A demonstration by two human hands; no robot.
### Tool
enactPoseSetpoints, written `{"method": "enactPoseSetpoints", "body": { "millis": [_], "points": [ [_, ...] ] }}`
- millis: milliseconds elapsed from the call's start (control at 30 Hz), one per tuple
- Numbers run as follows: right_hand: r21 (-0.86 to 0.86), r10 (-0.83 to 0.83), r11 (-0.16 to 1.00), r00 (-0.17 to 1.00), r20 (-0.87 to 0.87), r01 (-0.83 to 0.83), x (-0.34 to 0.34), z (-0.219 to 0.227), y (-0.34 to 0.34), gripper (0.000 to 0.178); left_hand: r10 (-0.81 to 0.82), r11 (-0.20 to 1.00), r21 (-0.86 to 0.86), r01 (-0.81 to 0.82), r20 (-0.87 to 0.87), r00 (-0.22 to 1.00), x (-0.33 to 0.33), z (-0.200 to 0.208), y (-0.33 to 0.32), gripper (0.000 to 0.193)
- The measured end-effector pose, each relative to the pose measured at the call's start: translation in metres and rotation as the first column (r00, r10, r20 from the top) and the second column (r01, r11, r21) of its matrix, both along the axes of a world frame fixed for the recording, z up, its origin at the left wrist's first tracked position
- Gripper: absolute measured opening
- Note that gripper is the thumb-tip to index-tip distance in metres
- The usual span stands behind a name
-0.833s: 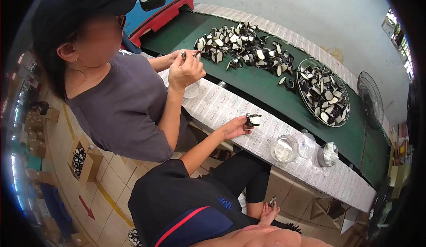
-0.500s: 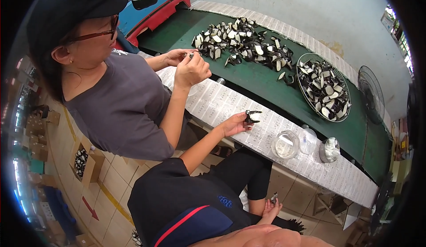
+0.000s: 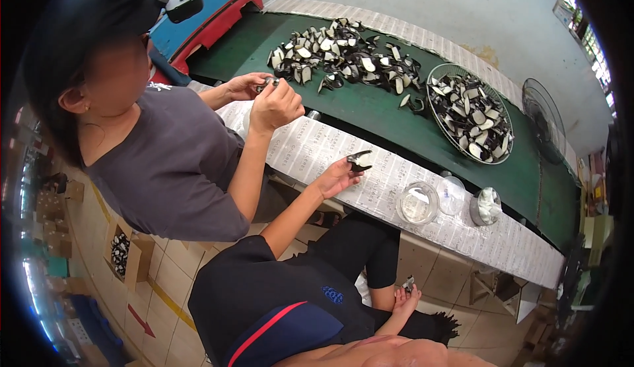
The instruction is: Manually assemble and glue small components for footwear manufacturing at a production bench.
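Note:
My left hand (image 3: pixel 337 179) is over the near edge of the paper-covered ledge, its fingertips closed on a small black curved piece (image 3: pixel 360 162) with a pale inner face. Two pointed ends of the piece face right. Lower down, beside my knee, my right hand (image 3: pixel 404 301) holds a small grey, metallic-looking thing (image 3: pixel 409 284) whose kind I cannot make out. Many similar black and cream pieces (image 3: pixel 343 57) lie heaped on the green belt (image 3: pixel 370 116). More fill a round wire basket (image 3: pixel 470 113) at the right.
On the ledge (image 3: pixel 310 144) stand a clear round container (image 3: pixel 417 203), a clear lid (image 3: pixel 451 197) and a tub with white wadding (image 3: pixel 487 206). A co-worker (image 3: pixel 165 162) at my left holds a small part in both hands. A fan (image 3: pixel 543 119) stands beyond the basket.
The view has shifted slightly, moving most things left. My left hand has turned the black piece a little. My right hand has risen slightly, still holding the small grey thing.

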State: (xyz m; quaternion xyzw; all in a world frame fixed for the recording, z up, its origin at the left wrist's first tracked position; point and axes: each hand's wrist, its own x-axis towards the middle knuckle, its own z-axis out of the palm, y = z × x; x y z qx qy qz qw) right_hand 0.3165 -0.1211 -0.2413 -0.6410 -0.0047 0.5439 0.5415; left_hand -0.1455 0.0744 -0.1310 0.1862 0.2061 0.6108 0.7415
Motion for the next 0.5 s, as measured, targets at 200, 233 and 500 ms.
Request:
{"method": "enactPoseSetpoints", "body": {
  "millis": [200, 233, 500],
  "points": [
    [0.116, -0.071, 0.99, 0.997, -0.042, 0.075, 0.006, 0.004, -0.019, 0.047, -0.274, 0.935, 0.327, 0.137, 0.42, 0.865, 0.046, 0.101, -0.033, 0.052],
    [0.088, -0.099, 0.991, 0.993, -0.065, 0.105, 0.007, 0.006, -0.018, 0.043, -0.365, 0.895, 0.412, 0.173, 0.451, 0.814, 0.057, 0.119, -0.037, 0.049],
    [0.065, -0.176, 0.982, 0.984, -0.001, 0.175, 0.012, 0.004, -0.019, 0.037, -0.62, 0.784, 0.493, 0.376, 0.624, 0.475, 0.126, 0.179, -0.069, 0.04]
  ]
}}
